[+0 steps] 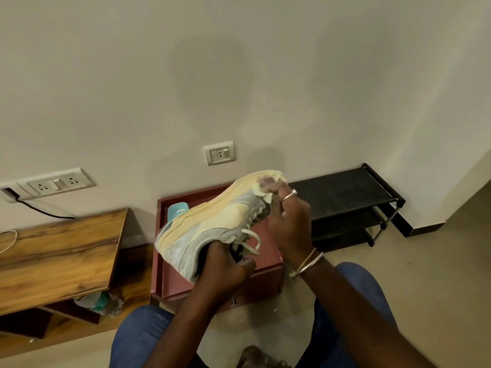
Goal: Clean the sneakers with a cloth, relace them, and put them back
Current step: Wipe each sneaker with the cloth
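A cream and grey sneaker (pixel 212 224) is held up in front of me, tilted, its toe to the upper right and its heel to the lower left. My left hand (pixel 225 272) grips it at the heel opening, fingers curled inside the collar. My right hand (pixel 288 221) holds a pale cloth (pixel 268 183) bunched against the toe end. Loose white laces (pixel 248 240) hang from the eyelets between my two hands.
A maroon cabinet (pixel 172 285) stands under the sneaker, with a light blue item (pixel 176 209) on it. A black shoe rack (pixel 350 205) is at the right by the wall. A wooden desk (pixel 58 256) with a bottle (pixel 99 304) beneath is at the left.
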